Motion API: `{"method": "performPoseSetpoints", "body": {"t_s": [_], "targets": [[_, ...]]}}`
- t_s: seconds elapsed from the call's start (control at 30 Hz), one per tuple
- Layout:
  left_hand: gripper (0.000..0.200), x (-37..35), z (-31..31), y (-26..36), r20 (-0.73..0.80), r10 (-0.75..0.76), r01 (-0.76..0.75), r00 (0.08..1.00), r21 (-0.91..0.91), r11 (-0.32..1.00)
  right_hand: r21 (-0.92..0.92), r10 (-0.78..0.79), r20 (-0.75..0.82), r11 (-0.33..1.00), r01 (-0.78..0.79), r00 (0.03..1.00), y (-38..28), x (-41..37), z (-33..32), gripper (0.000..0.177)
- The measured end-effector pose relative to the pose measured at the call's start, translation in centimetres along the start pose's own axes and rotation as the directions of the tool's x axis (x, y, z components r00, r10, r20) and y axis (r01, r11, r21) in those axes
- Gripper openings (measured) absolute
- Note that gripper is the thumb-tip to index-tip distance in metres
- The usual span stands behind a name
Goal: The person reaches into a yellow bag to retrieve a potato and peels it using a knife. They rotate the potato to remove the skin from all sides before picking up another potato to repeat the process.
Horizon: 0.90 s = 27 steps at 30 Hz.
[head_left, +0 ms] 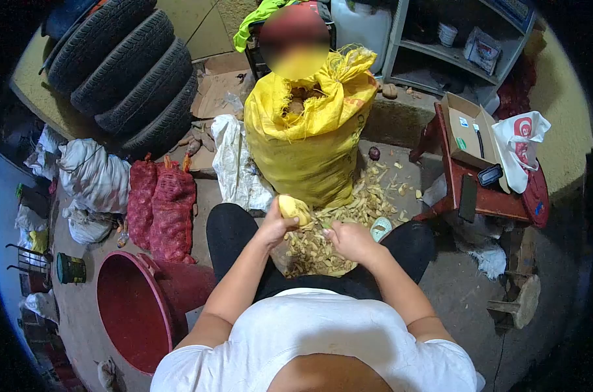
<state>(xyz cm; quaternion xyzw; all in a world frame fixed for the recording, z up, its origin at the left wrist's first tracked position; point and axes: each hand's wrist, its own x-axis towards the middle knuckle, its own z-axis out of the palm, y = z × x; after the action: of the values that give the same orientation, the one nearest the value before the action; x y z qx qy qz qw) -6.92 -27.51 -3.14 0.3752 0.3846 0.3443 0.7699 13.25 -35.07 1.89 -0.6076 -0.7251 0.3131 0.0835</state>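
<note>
My left hand is wrapped round a pale yellow potato, mostly peeled, with darker patches on its lower side. Just right of it, my right hand is closed on a small tool whose kind I cannot make out; a bit of green shows by its fingertips. Both hands are above a heap of potato peelings on the floor between my knees. Beyond them stands a big yellow woven sack, its torn opening showing brown contents.
On the left lie red net bags, a tipped maroon bin and stacked tyres. To the right, a red stool carries an open cardboard box, a phone and a white plastic bag. A shelf stands behind.
</note>
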Motion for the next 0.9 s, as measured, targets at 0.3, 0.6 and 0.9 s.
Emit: {"method": "performPoseSetpoints", "body": {"t_s": [0.3,0.6,0.9], "targets": [[0.064,-0.5,-0.2,0.8,0.226,0.026,0.042,0.974,-0.292,0.955,0.762,-0.185,0.077,0.645,0.062,0.980,3.8,1.3,2.8,0.043],[0.065,-0.6,0.3,1.6,0.213,0.017,0.045,0.977,-0.285,0.957,0.742,-0.147,0.093,0.670,0.030,0.985,3.4,1.3,2.2,0.044],[0.064,-0.5,0.4,1.9,0.317,0.042,0.021,0.948,-0.194,0.981,0.862,-0.207,0.293,0.480,-0.164,0.934,3.5,1.0,1.2,0.048]]}}
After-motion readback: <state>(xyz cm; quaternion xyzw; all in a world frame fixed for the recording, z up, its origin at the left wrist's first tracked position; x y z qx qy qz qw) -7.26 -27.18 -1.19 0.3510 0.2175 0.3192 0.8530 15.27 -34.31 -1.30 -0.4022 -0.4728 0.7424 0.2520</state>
